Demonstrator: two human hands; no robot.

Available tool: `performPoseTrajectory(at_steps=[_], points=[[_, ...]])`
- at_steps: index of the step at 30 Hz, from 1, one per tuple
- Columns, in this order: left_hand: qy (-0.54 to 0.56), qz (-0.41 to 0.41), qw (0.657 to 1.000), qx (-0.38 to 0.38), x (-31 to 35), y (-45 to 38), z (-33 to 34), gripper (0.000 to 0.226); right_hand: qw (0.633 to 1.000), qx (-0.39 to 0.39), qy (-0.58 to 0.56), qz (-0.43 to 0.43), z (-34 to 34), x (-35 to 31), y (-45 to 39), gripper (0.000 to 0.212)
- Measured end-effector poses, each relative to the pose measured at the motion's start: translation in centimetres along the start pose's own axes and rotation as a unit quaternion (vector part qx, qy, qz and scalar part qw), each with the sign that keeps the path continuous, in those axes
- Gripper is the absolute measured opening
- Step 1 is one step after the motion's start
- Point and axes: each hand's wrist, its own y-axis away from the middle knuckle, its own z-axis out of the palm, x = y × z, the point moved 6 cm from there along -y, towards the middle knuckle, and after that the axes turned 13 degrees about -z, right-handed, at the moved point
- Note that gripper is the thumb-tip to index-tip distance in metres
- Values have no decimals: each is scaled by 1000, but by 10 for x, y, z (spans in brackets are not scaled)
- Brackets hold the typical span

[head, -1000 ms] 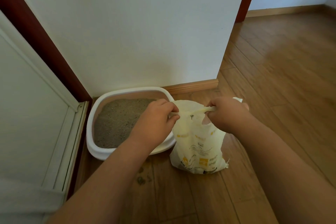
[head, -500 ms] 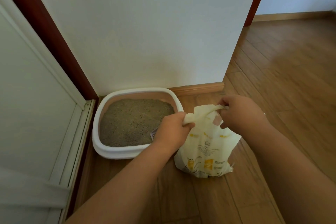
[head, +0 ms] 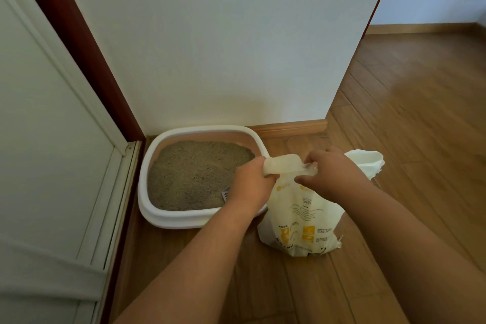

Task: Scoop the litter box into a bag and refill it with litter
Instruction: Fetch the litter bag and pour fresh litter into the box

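Observation:
A white litter box with a pinkish inner wall sits on the floor in the corner, filled with grey-brown litter. A small white slotted scoop tip shows at the box's near right, mostly hidden by my left hand. Right of the box stands a cream plastic bag with yellow print. My left hand grips one strip of the bag's top. My right hand pinches the other end of that strip, with the strip stretched between them. A loose bag handle sticks out behind my right hand.
A white wall rises behind the box, with a wooden baseboard. A white door in a dark red frame stands on the left. Wooden floor stretches to the right and back.
My hands have shifted on the bag's top, moving closer together and folding the strip. The view has panned, so the box and bag sit further right in frame.

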Motion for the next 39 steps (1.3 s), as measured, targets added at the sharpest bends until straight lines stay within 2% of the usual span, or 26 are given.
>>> performPoseTrajectory(at_steps=[3,7,11,13,16,19,20,23,25,30,32,35,37,39], points=[[11,-15,1000,-14,-7,-3,-5,11,999,-35,35,-6,2,-8,-14,34],[21,-34,999,-10,-12,-5,-11,25,995,-86,53,-6,-4,-12,-32,20],[-27,-59,995,-74,-17,-23,6,33,996,-63,54,-27,-5,1,-50,16],[-53,-46,992,-108,-14,-34,17,33,997,-39,44,-40,-6,11,-54,14],[-65,-9,995,-76,-6,-47,23,23,998,-3,28,-59,-10,27,-58,16],[-45,1,999,-28,-5,-53,30,14,996,34,-40,-74,-16,39,-52,17],[-36,-1,999,-15,-6,-55,32,13,993,50,-70,-79,-18,44,-51,23],[-10,-10,1000,3,-9,-62,38,11,990,59,-87,-93,-26,73,-51,73],[39,-33,999,-1,-12,-68,40,10,991,67,-88,-75,-32,100,-52,97],[90,-75,993,27,-18,-86,47,8,990,88,-89,60,-20,174,-65,117],[107,-88,990,40,-19,-93,51,5,976,81,-176,102,-6,196,-70,104],[136,-101,984,49,-17,-101,56,6,948,15,-307,83,25,195,-73,46],[149,-102,982,51,-14,-104,60,10,932,12,-356,61,41,189,-76,31],[158,-95,981,56,-12,-106,63,11,926,42,-373,49,48,189,-81,23]])
